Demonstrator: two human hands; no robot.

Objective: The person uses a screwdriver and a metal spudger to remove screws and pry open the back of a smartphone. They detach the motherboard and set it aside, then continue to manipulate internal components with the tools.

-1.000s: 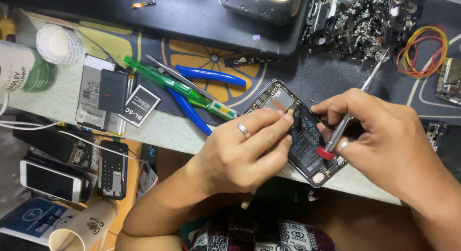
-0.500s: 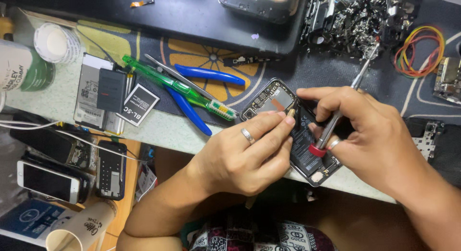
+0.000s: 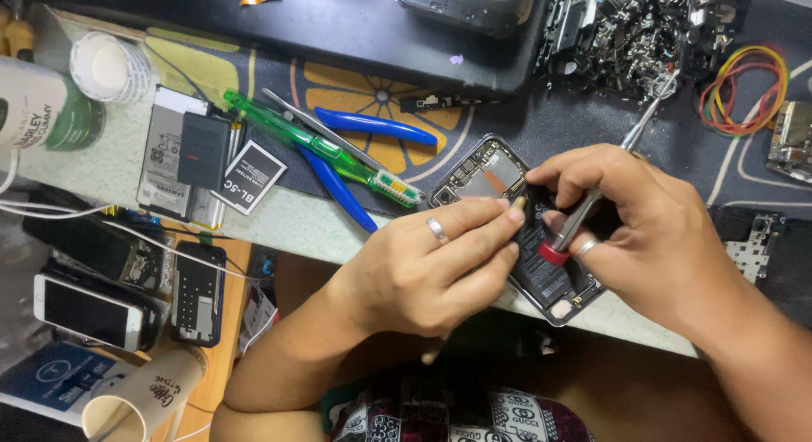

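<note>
Opened phone [image 3: 495, 175] steadied by left hand [image 3: 431, 269], right hand [image 3: 630, 222] grip holding screwdriver [image 3: 592, 209], blue pliers [image 3: 359, 154] beside.

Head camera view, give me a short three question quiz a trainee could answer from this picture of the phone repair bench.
1. True or false: the right hand holds a metal tool with a red end over the opened phone.
2. Which lies just left of the opened phone on the mat? A) blue-handled pliers B) a hammer C) a glue bottle
3. Fill in: the left hand wears a ___ on one finger and rests on the phone.

Key: 1 true; 2 A; 3 ring
</note>
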